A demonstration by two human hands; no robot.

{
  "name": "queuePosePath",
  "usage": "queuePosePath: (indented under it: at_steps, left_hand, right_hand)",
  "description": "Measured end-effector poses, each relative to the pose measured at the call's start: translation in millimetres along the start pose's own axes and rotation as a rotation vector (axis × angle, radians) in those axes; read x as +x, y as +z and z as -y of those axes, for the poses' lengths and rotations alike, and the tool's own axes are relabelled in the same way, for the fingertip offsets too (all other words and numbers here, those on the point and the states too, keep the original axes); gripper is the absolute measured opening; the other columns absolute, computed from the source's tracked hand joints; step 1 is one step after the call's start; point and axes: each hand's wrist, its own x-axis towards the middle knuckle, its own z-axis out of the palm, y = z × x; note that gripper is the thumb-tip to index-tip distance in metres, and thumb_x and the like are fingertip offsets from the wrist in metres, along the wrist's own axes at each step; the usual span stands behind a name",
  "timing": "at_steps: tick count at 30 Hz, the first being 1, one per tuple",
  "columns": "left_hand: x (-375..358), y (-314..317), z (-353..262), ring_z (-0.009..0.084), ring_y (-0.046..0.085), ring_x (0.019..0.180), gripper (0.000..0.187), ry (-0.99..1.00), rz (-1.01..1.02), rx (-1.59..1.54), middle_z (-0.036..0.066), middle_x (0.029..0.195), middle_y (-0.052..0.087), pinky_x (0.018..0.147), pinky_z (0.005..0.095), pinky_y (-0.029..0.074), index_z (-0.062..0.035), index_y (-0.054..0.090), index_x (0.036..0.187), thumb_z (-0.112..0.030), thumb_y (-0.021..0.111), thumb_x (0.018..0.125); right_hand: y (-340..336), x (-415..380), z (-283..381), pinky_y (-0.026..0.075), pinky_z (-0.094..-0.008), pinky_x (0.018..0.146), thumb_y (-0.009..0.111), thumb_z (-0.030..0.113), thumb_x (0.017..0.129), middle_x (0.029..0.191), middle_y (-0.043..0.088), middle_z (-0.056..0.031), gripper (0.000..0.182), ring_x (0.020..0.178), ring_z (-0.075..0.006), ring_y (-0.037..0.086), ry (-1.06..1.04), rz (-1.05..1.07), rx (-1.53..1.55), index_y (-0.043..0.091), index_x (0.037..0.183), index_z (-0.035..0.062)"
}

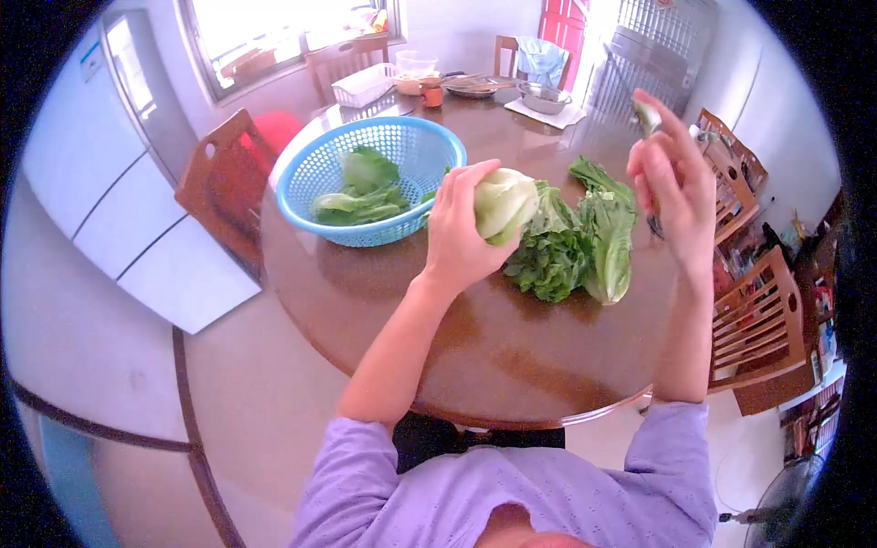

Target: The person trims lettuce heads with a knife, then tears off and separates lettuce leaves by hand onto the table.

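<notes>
My left hand (464,224) is wrapped round a pale green head of lettuce (506,205), held above the table beside the blue basket. In my raised right hand (673,173) a small pale green and white piece (648,117) is pinched at the fingertips; a dark object lower at the palm is too hidden to name. Loose green leaves (364,187) lie inside the blue perforated basket (301,208). Between my hands, leafy greens (554,260) and a long lettuce (609,242) rest on the brown round table (493,356).
At the table's far side are a white basket (364,86), a red-brown jar (431,94), a dark tray (470,88) and a metal bowl (545,98) on a white cloth. Wooden chairs (758,310) stand around the table. A fan (786,502) is at the lower right.
</notes>
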Motion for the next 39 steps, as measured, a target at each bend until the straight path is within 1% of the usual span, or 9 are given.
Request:
queuePosePath:
  at_steps: [7,9,18,23,25,31,34,36,39]
  left_hand:
    - [-1.2,-0.2,-2.9,0.0266,0.055,0.103,0.071,-0.036,-0.045,-0.025,0.015,0.113,0.054,0.093,0.0363,0.044,-0.0010,0.045,0.126,-0.005,0.079,0.064]
    - [-1.8,0.9,-2.0,0.0265,0.055,0.104,0.072,-0.026,-0.036,-0.040,0.015,0.114,0.054,0.093,0.0365,0.044,-0.0008,0.045,0.127,-0.005,0.079,0.064]
    - [-3.5,1.7,5.2,0.0290,0.056,0.103,0.075,0.053,0.029,0.029,0.016,0.114,0.056,0.093,0.0385,0.044,-0.0010,0.043,0.128,-0.005,0.080,0.063]
    - [-6.2,2.8,5.0,0.0255,0.055,0.106,0.076,-0.010,0.000,-0.091,0.015,0.117,0.055,0.094,0.0375,0.044,-0.0007,0.042,0.129,-0.005,0.081,0.064]
    - [-5.4,0.8,4.9,0.0251,0.054,0.106,0.075,-0.099,-0.081,-0.223,0.014,0.118,0.053,0.093,0.0366,0.044,-0.0001,0.042,0.129,-0.009,0.081,0.066]
    - [11.0,-28.4,2.7,0.0177,0.056,0.098,0.070,-0.395,-0.371,-0.425,0.009,0.110,0.053,0.084,0.0296,0.048,0.0000,0.042,0.123,-0.007,0.083,0.067]
    - [13.7,-29.6,7.6,0.0164,0.057,0.095,0.068,-0.390,-0.449,-0.505,0.008,0.108,0.054,0.082,0.0284,0.049,0.0006,0.042,0.122,-0.006,0.082,0.068]
    - [13.1,-29.3,6.9,0.0159,0.057,0.095,0.068,-0.396,-0.443,-0.524,0.008,0.108,0.054,0.082,0.0281,0.048,0.0007,0.042,0.122,-0.006,0.082,0.068]
    - [11.5,-25.0,2.7,0.0154,0.057,0.094,0.066,-0.390,-0.396,-0.489,0.007,0.107,0.054,0.082,0.0278,0.048,0.0004,0.042,0.120,-0.006,0.082,0.068]
  right_hand:
    - [-67.3,42.4,-124.9,0.036,-0.0191,0.041,0.054,0.031,0.095,0.073,0.056,-0.0003,0.044,0.049,-0.0054,0.047,0.550,0.163,-0.289,0.050,0.132,0.0068]
    - [-79.1,39.9,-173.5,0.039,-0.0260,0.039,0.054,0.031,0.092,0.074,0.058,-0.0032,0.032,0.048,-0.0084,0.049,0.646,0.219,-0.340,0.058,0.109,0.0037]
    - [-81.3,28.2,-274.8,0.038,-0.0283,0.035,0.059,0.035,0.090,0.074,0.059,-0.0065,0.037,0.047,-0.0112,0.049,0.943,0.213,-0.370,0.059,0.107,0.0021]
    - [-91.5,35.2,-259.9,0.042,-0.0317,0.039,0.061,0.034,0.089,0.077,0.064,-0.0123,0.056,0.047,-0.0157,0.053,0.750,0.087,-0.333,0.049,0.125,-0.0073]
    - [-81.6,31.9,-222.7,0.040,-0.0278,0.040,0.063,0.036,0.089,0.074,0.062,-0.0063,0.067,0.046,-0.0105,0.050,0.557,-0.004,-0.362,0.039,0.138,-0.0032]
    - [-53.7,-39.2,-74.7,0.041,-0.0221,0.051,0.068,0.031,0.086,0.075,0.058,0.0012,0.055,0.058,-0.0053,0.049,0.334,0.677,-0.184,0.048,0.132,0.0066]
    - [-19.6,-90.3,-59.6,0.045,-0.0270,0.061,0.074,0.020,0.080,0.083,0.057,-0.0023,0.060,0.070,-0.0117,0.055,0.205,0.862,-0.243,0.048,0.133,0.0093]
    - [9.6,-120.8,-59.4,0.049,-0.0372,0.070,0.071,0.014,0.079,0.087,0.059,-0.0112,0.052,0.077,-0.0273,0.060,0.167,0.787,-0.287,0.050,0.127,0.0078]
    - [38.7,-147.1,-67.9,0.050,-0.0392,0.071,0.070,0.015,0.080,0.089,0.059,-0.0120,0.051,0.083,-0.0303,0.061,0.102,0.720,-0.346,0.049,0.127,0.0074]
